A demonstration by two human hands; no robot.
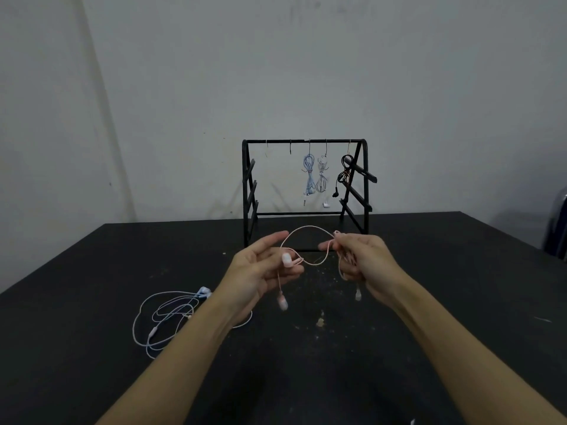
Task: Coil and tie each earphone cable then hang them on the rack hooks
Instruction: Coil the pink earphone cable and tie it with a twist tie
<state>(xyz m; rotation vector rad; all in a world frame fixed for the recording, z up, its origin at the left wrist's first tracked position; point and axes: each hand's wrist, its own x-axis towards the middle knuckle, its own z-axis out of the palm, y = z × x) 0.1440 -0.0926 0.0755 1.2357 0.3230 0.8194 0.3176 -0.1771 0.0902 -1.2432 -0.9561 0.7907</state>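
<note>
Both hands are up over the near middle of the dark table (429,302), the left hand (260,271) half-open with the pink earphone cable (310,230) draped over its fingers, the right hand (365,262) pinching the cable's other end. That cord looks feather-light and limp, likely to spring loose, so it wants holding at the gathered loops. Far behind, the rack (305,142) has two free hooks on its left.
</note>
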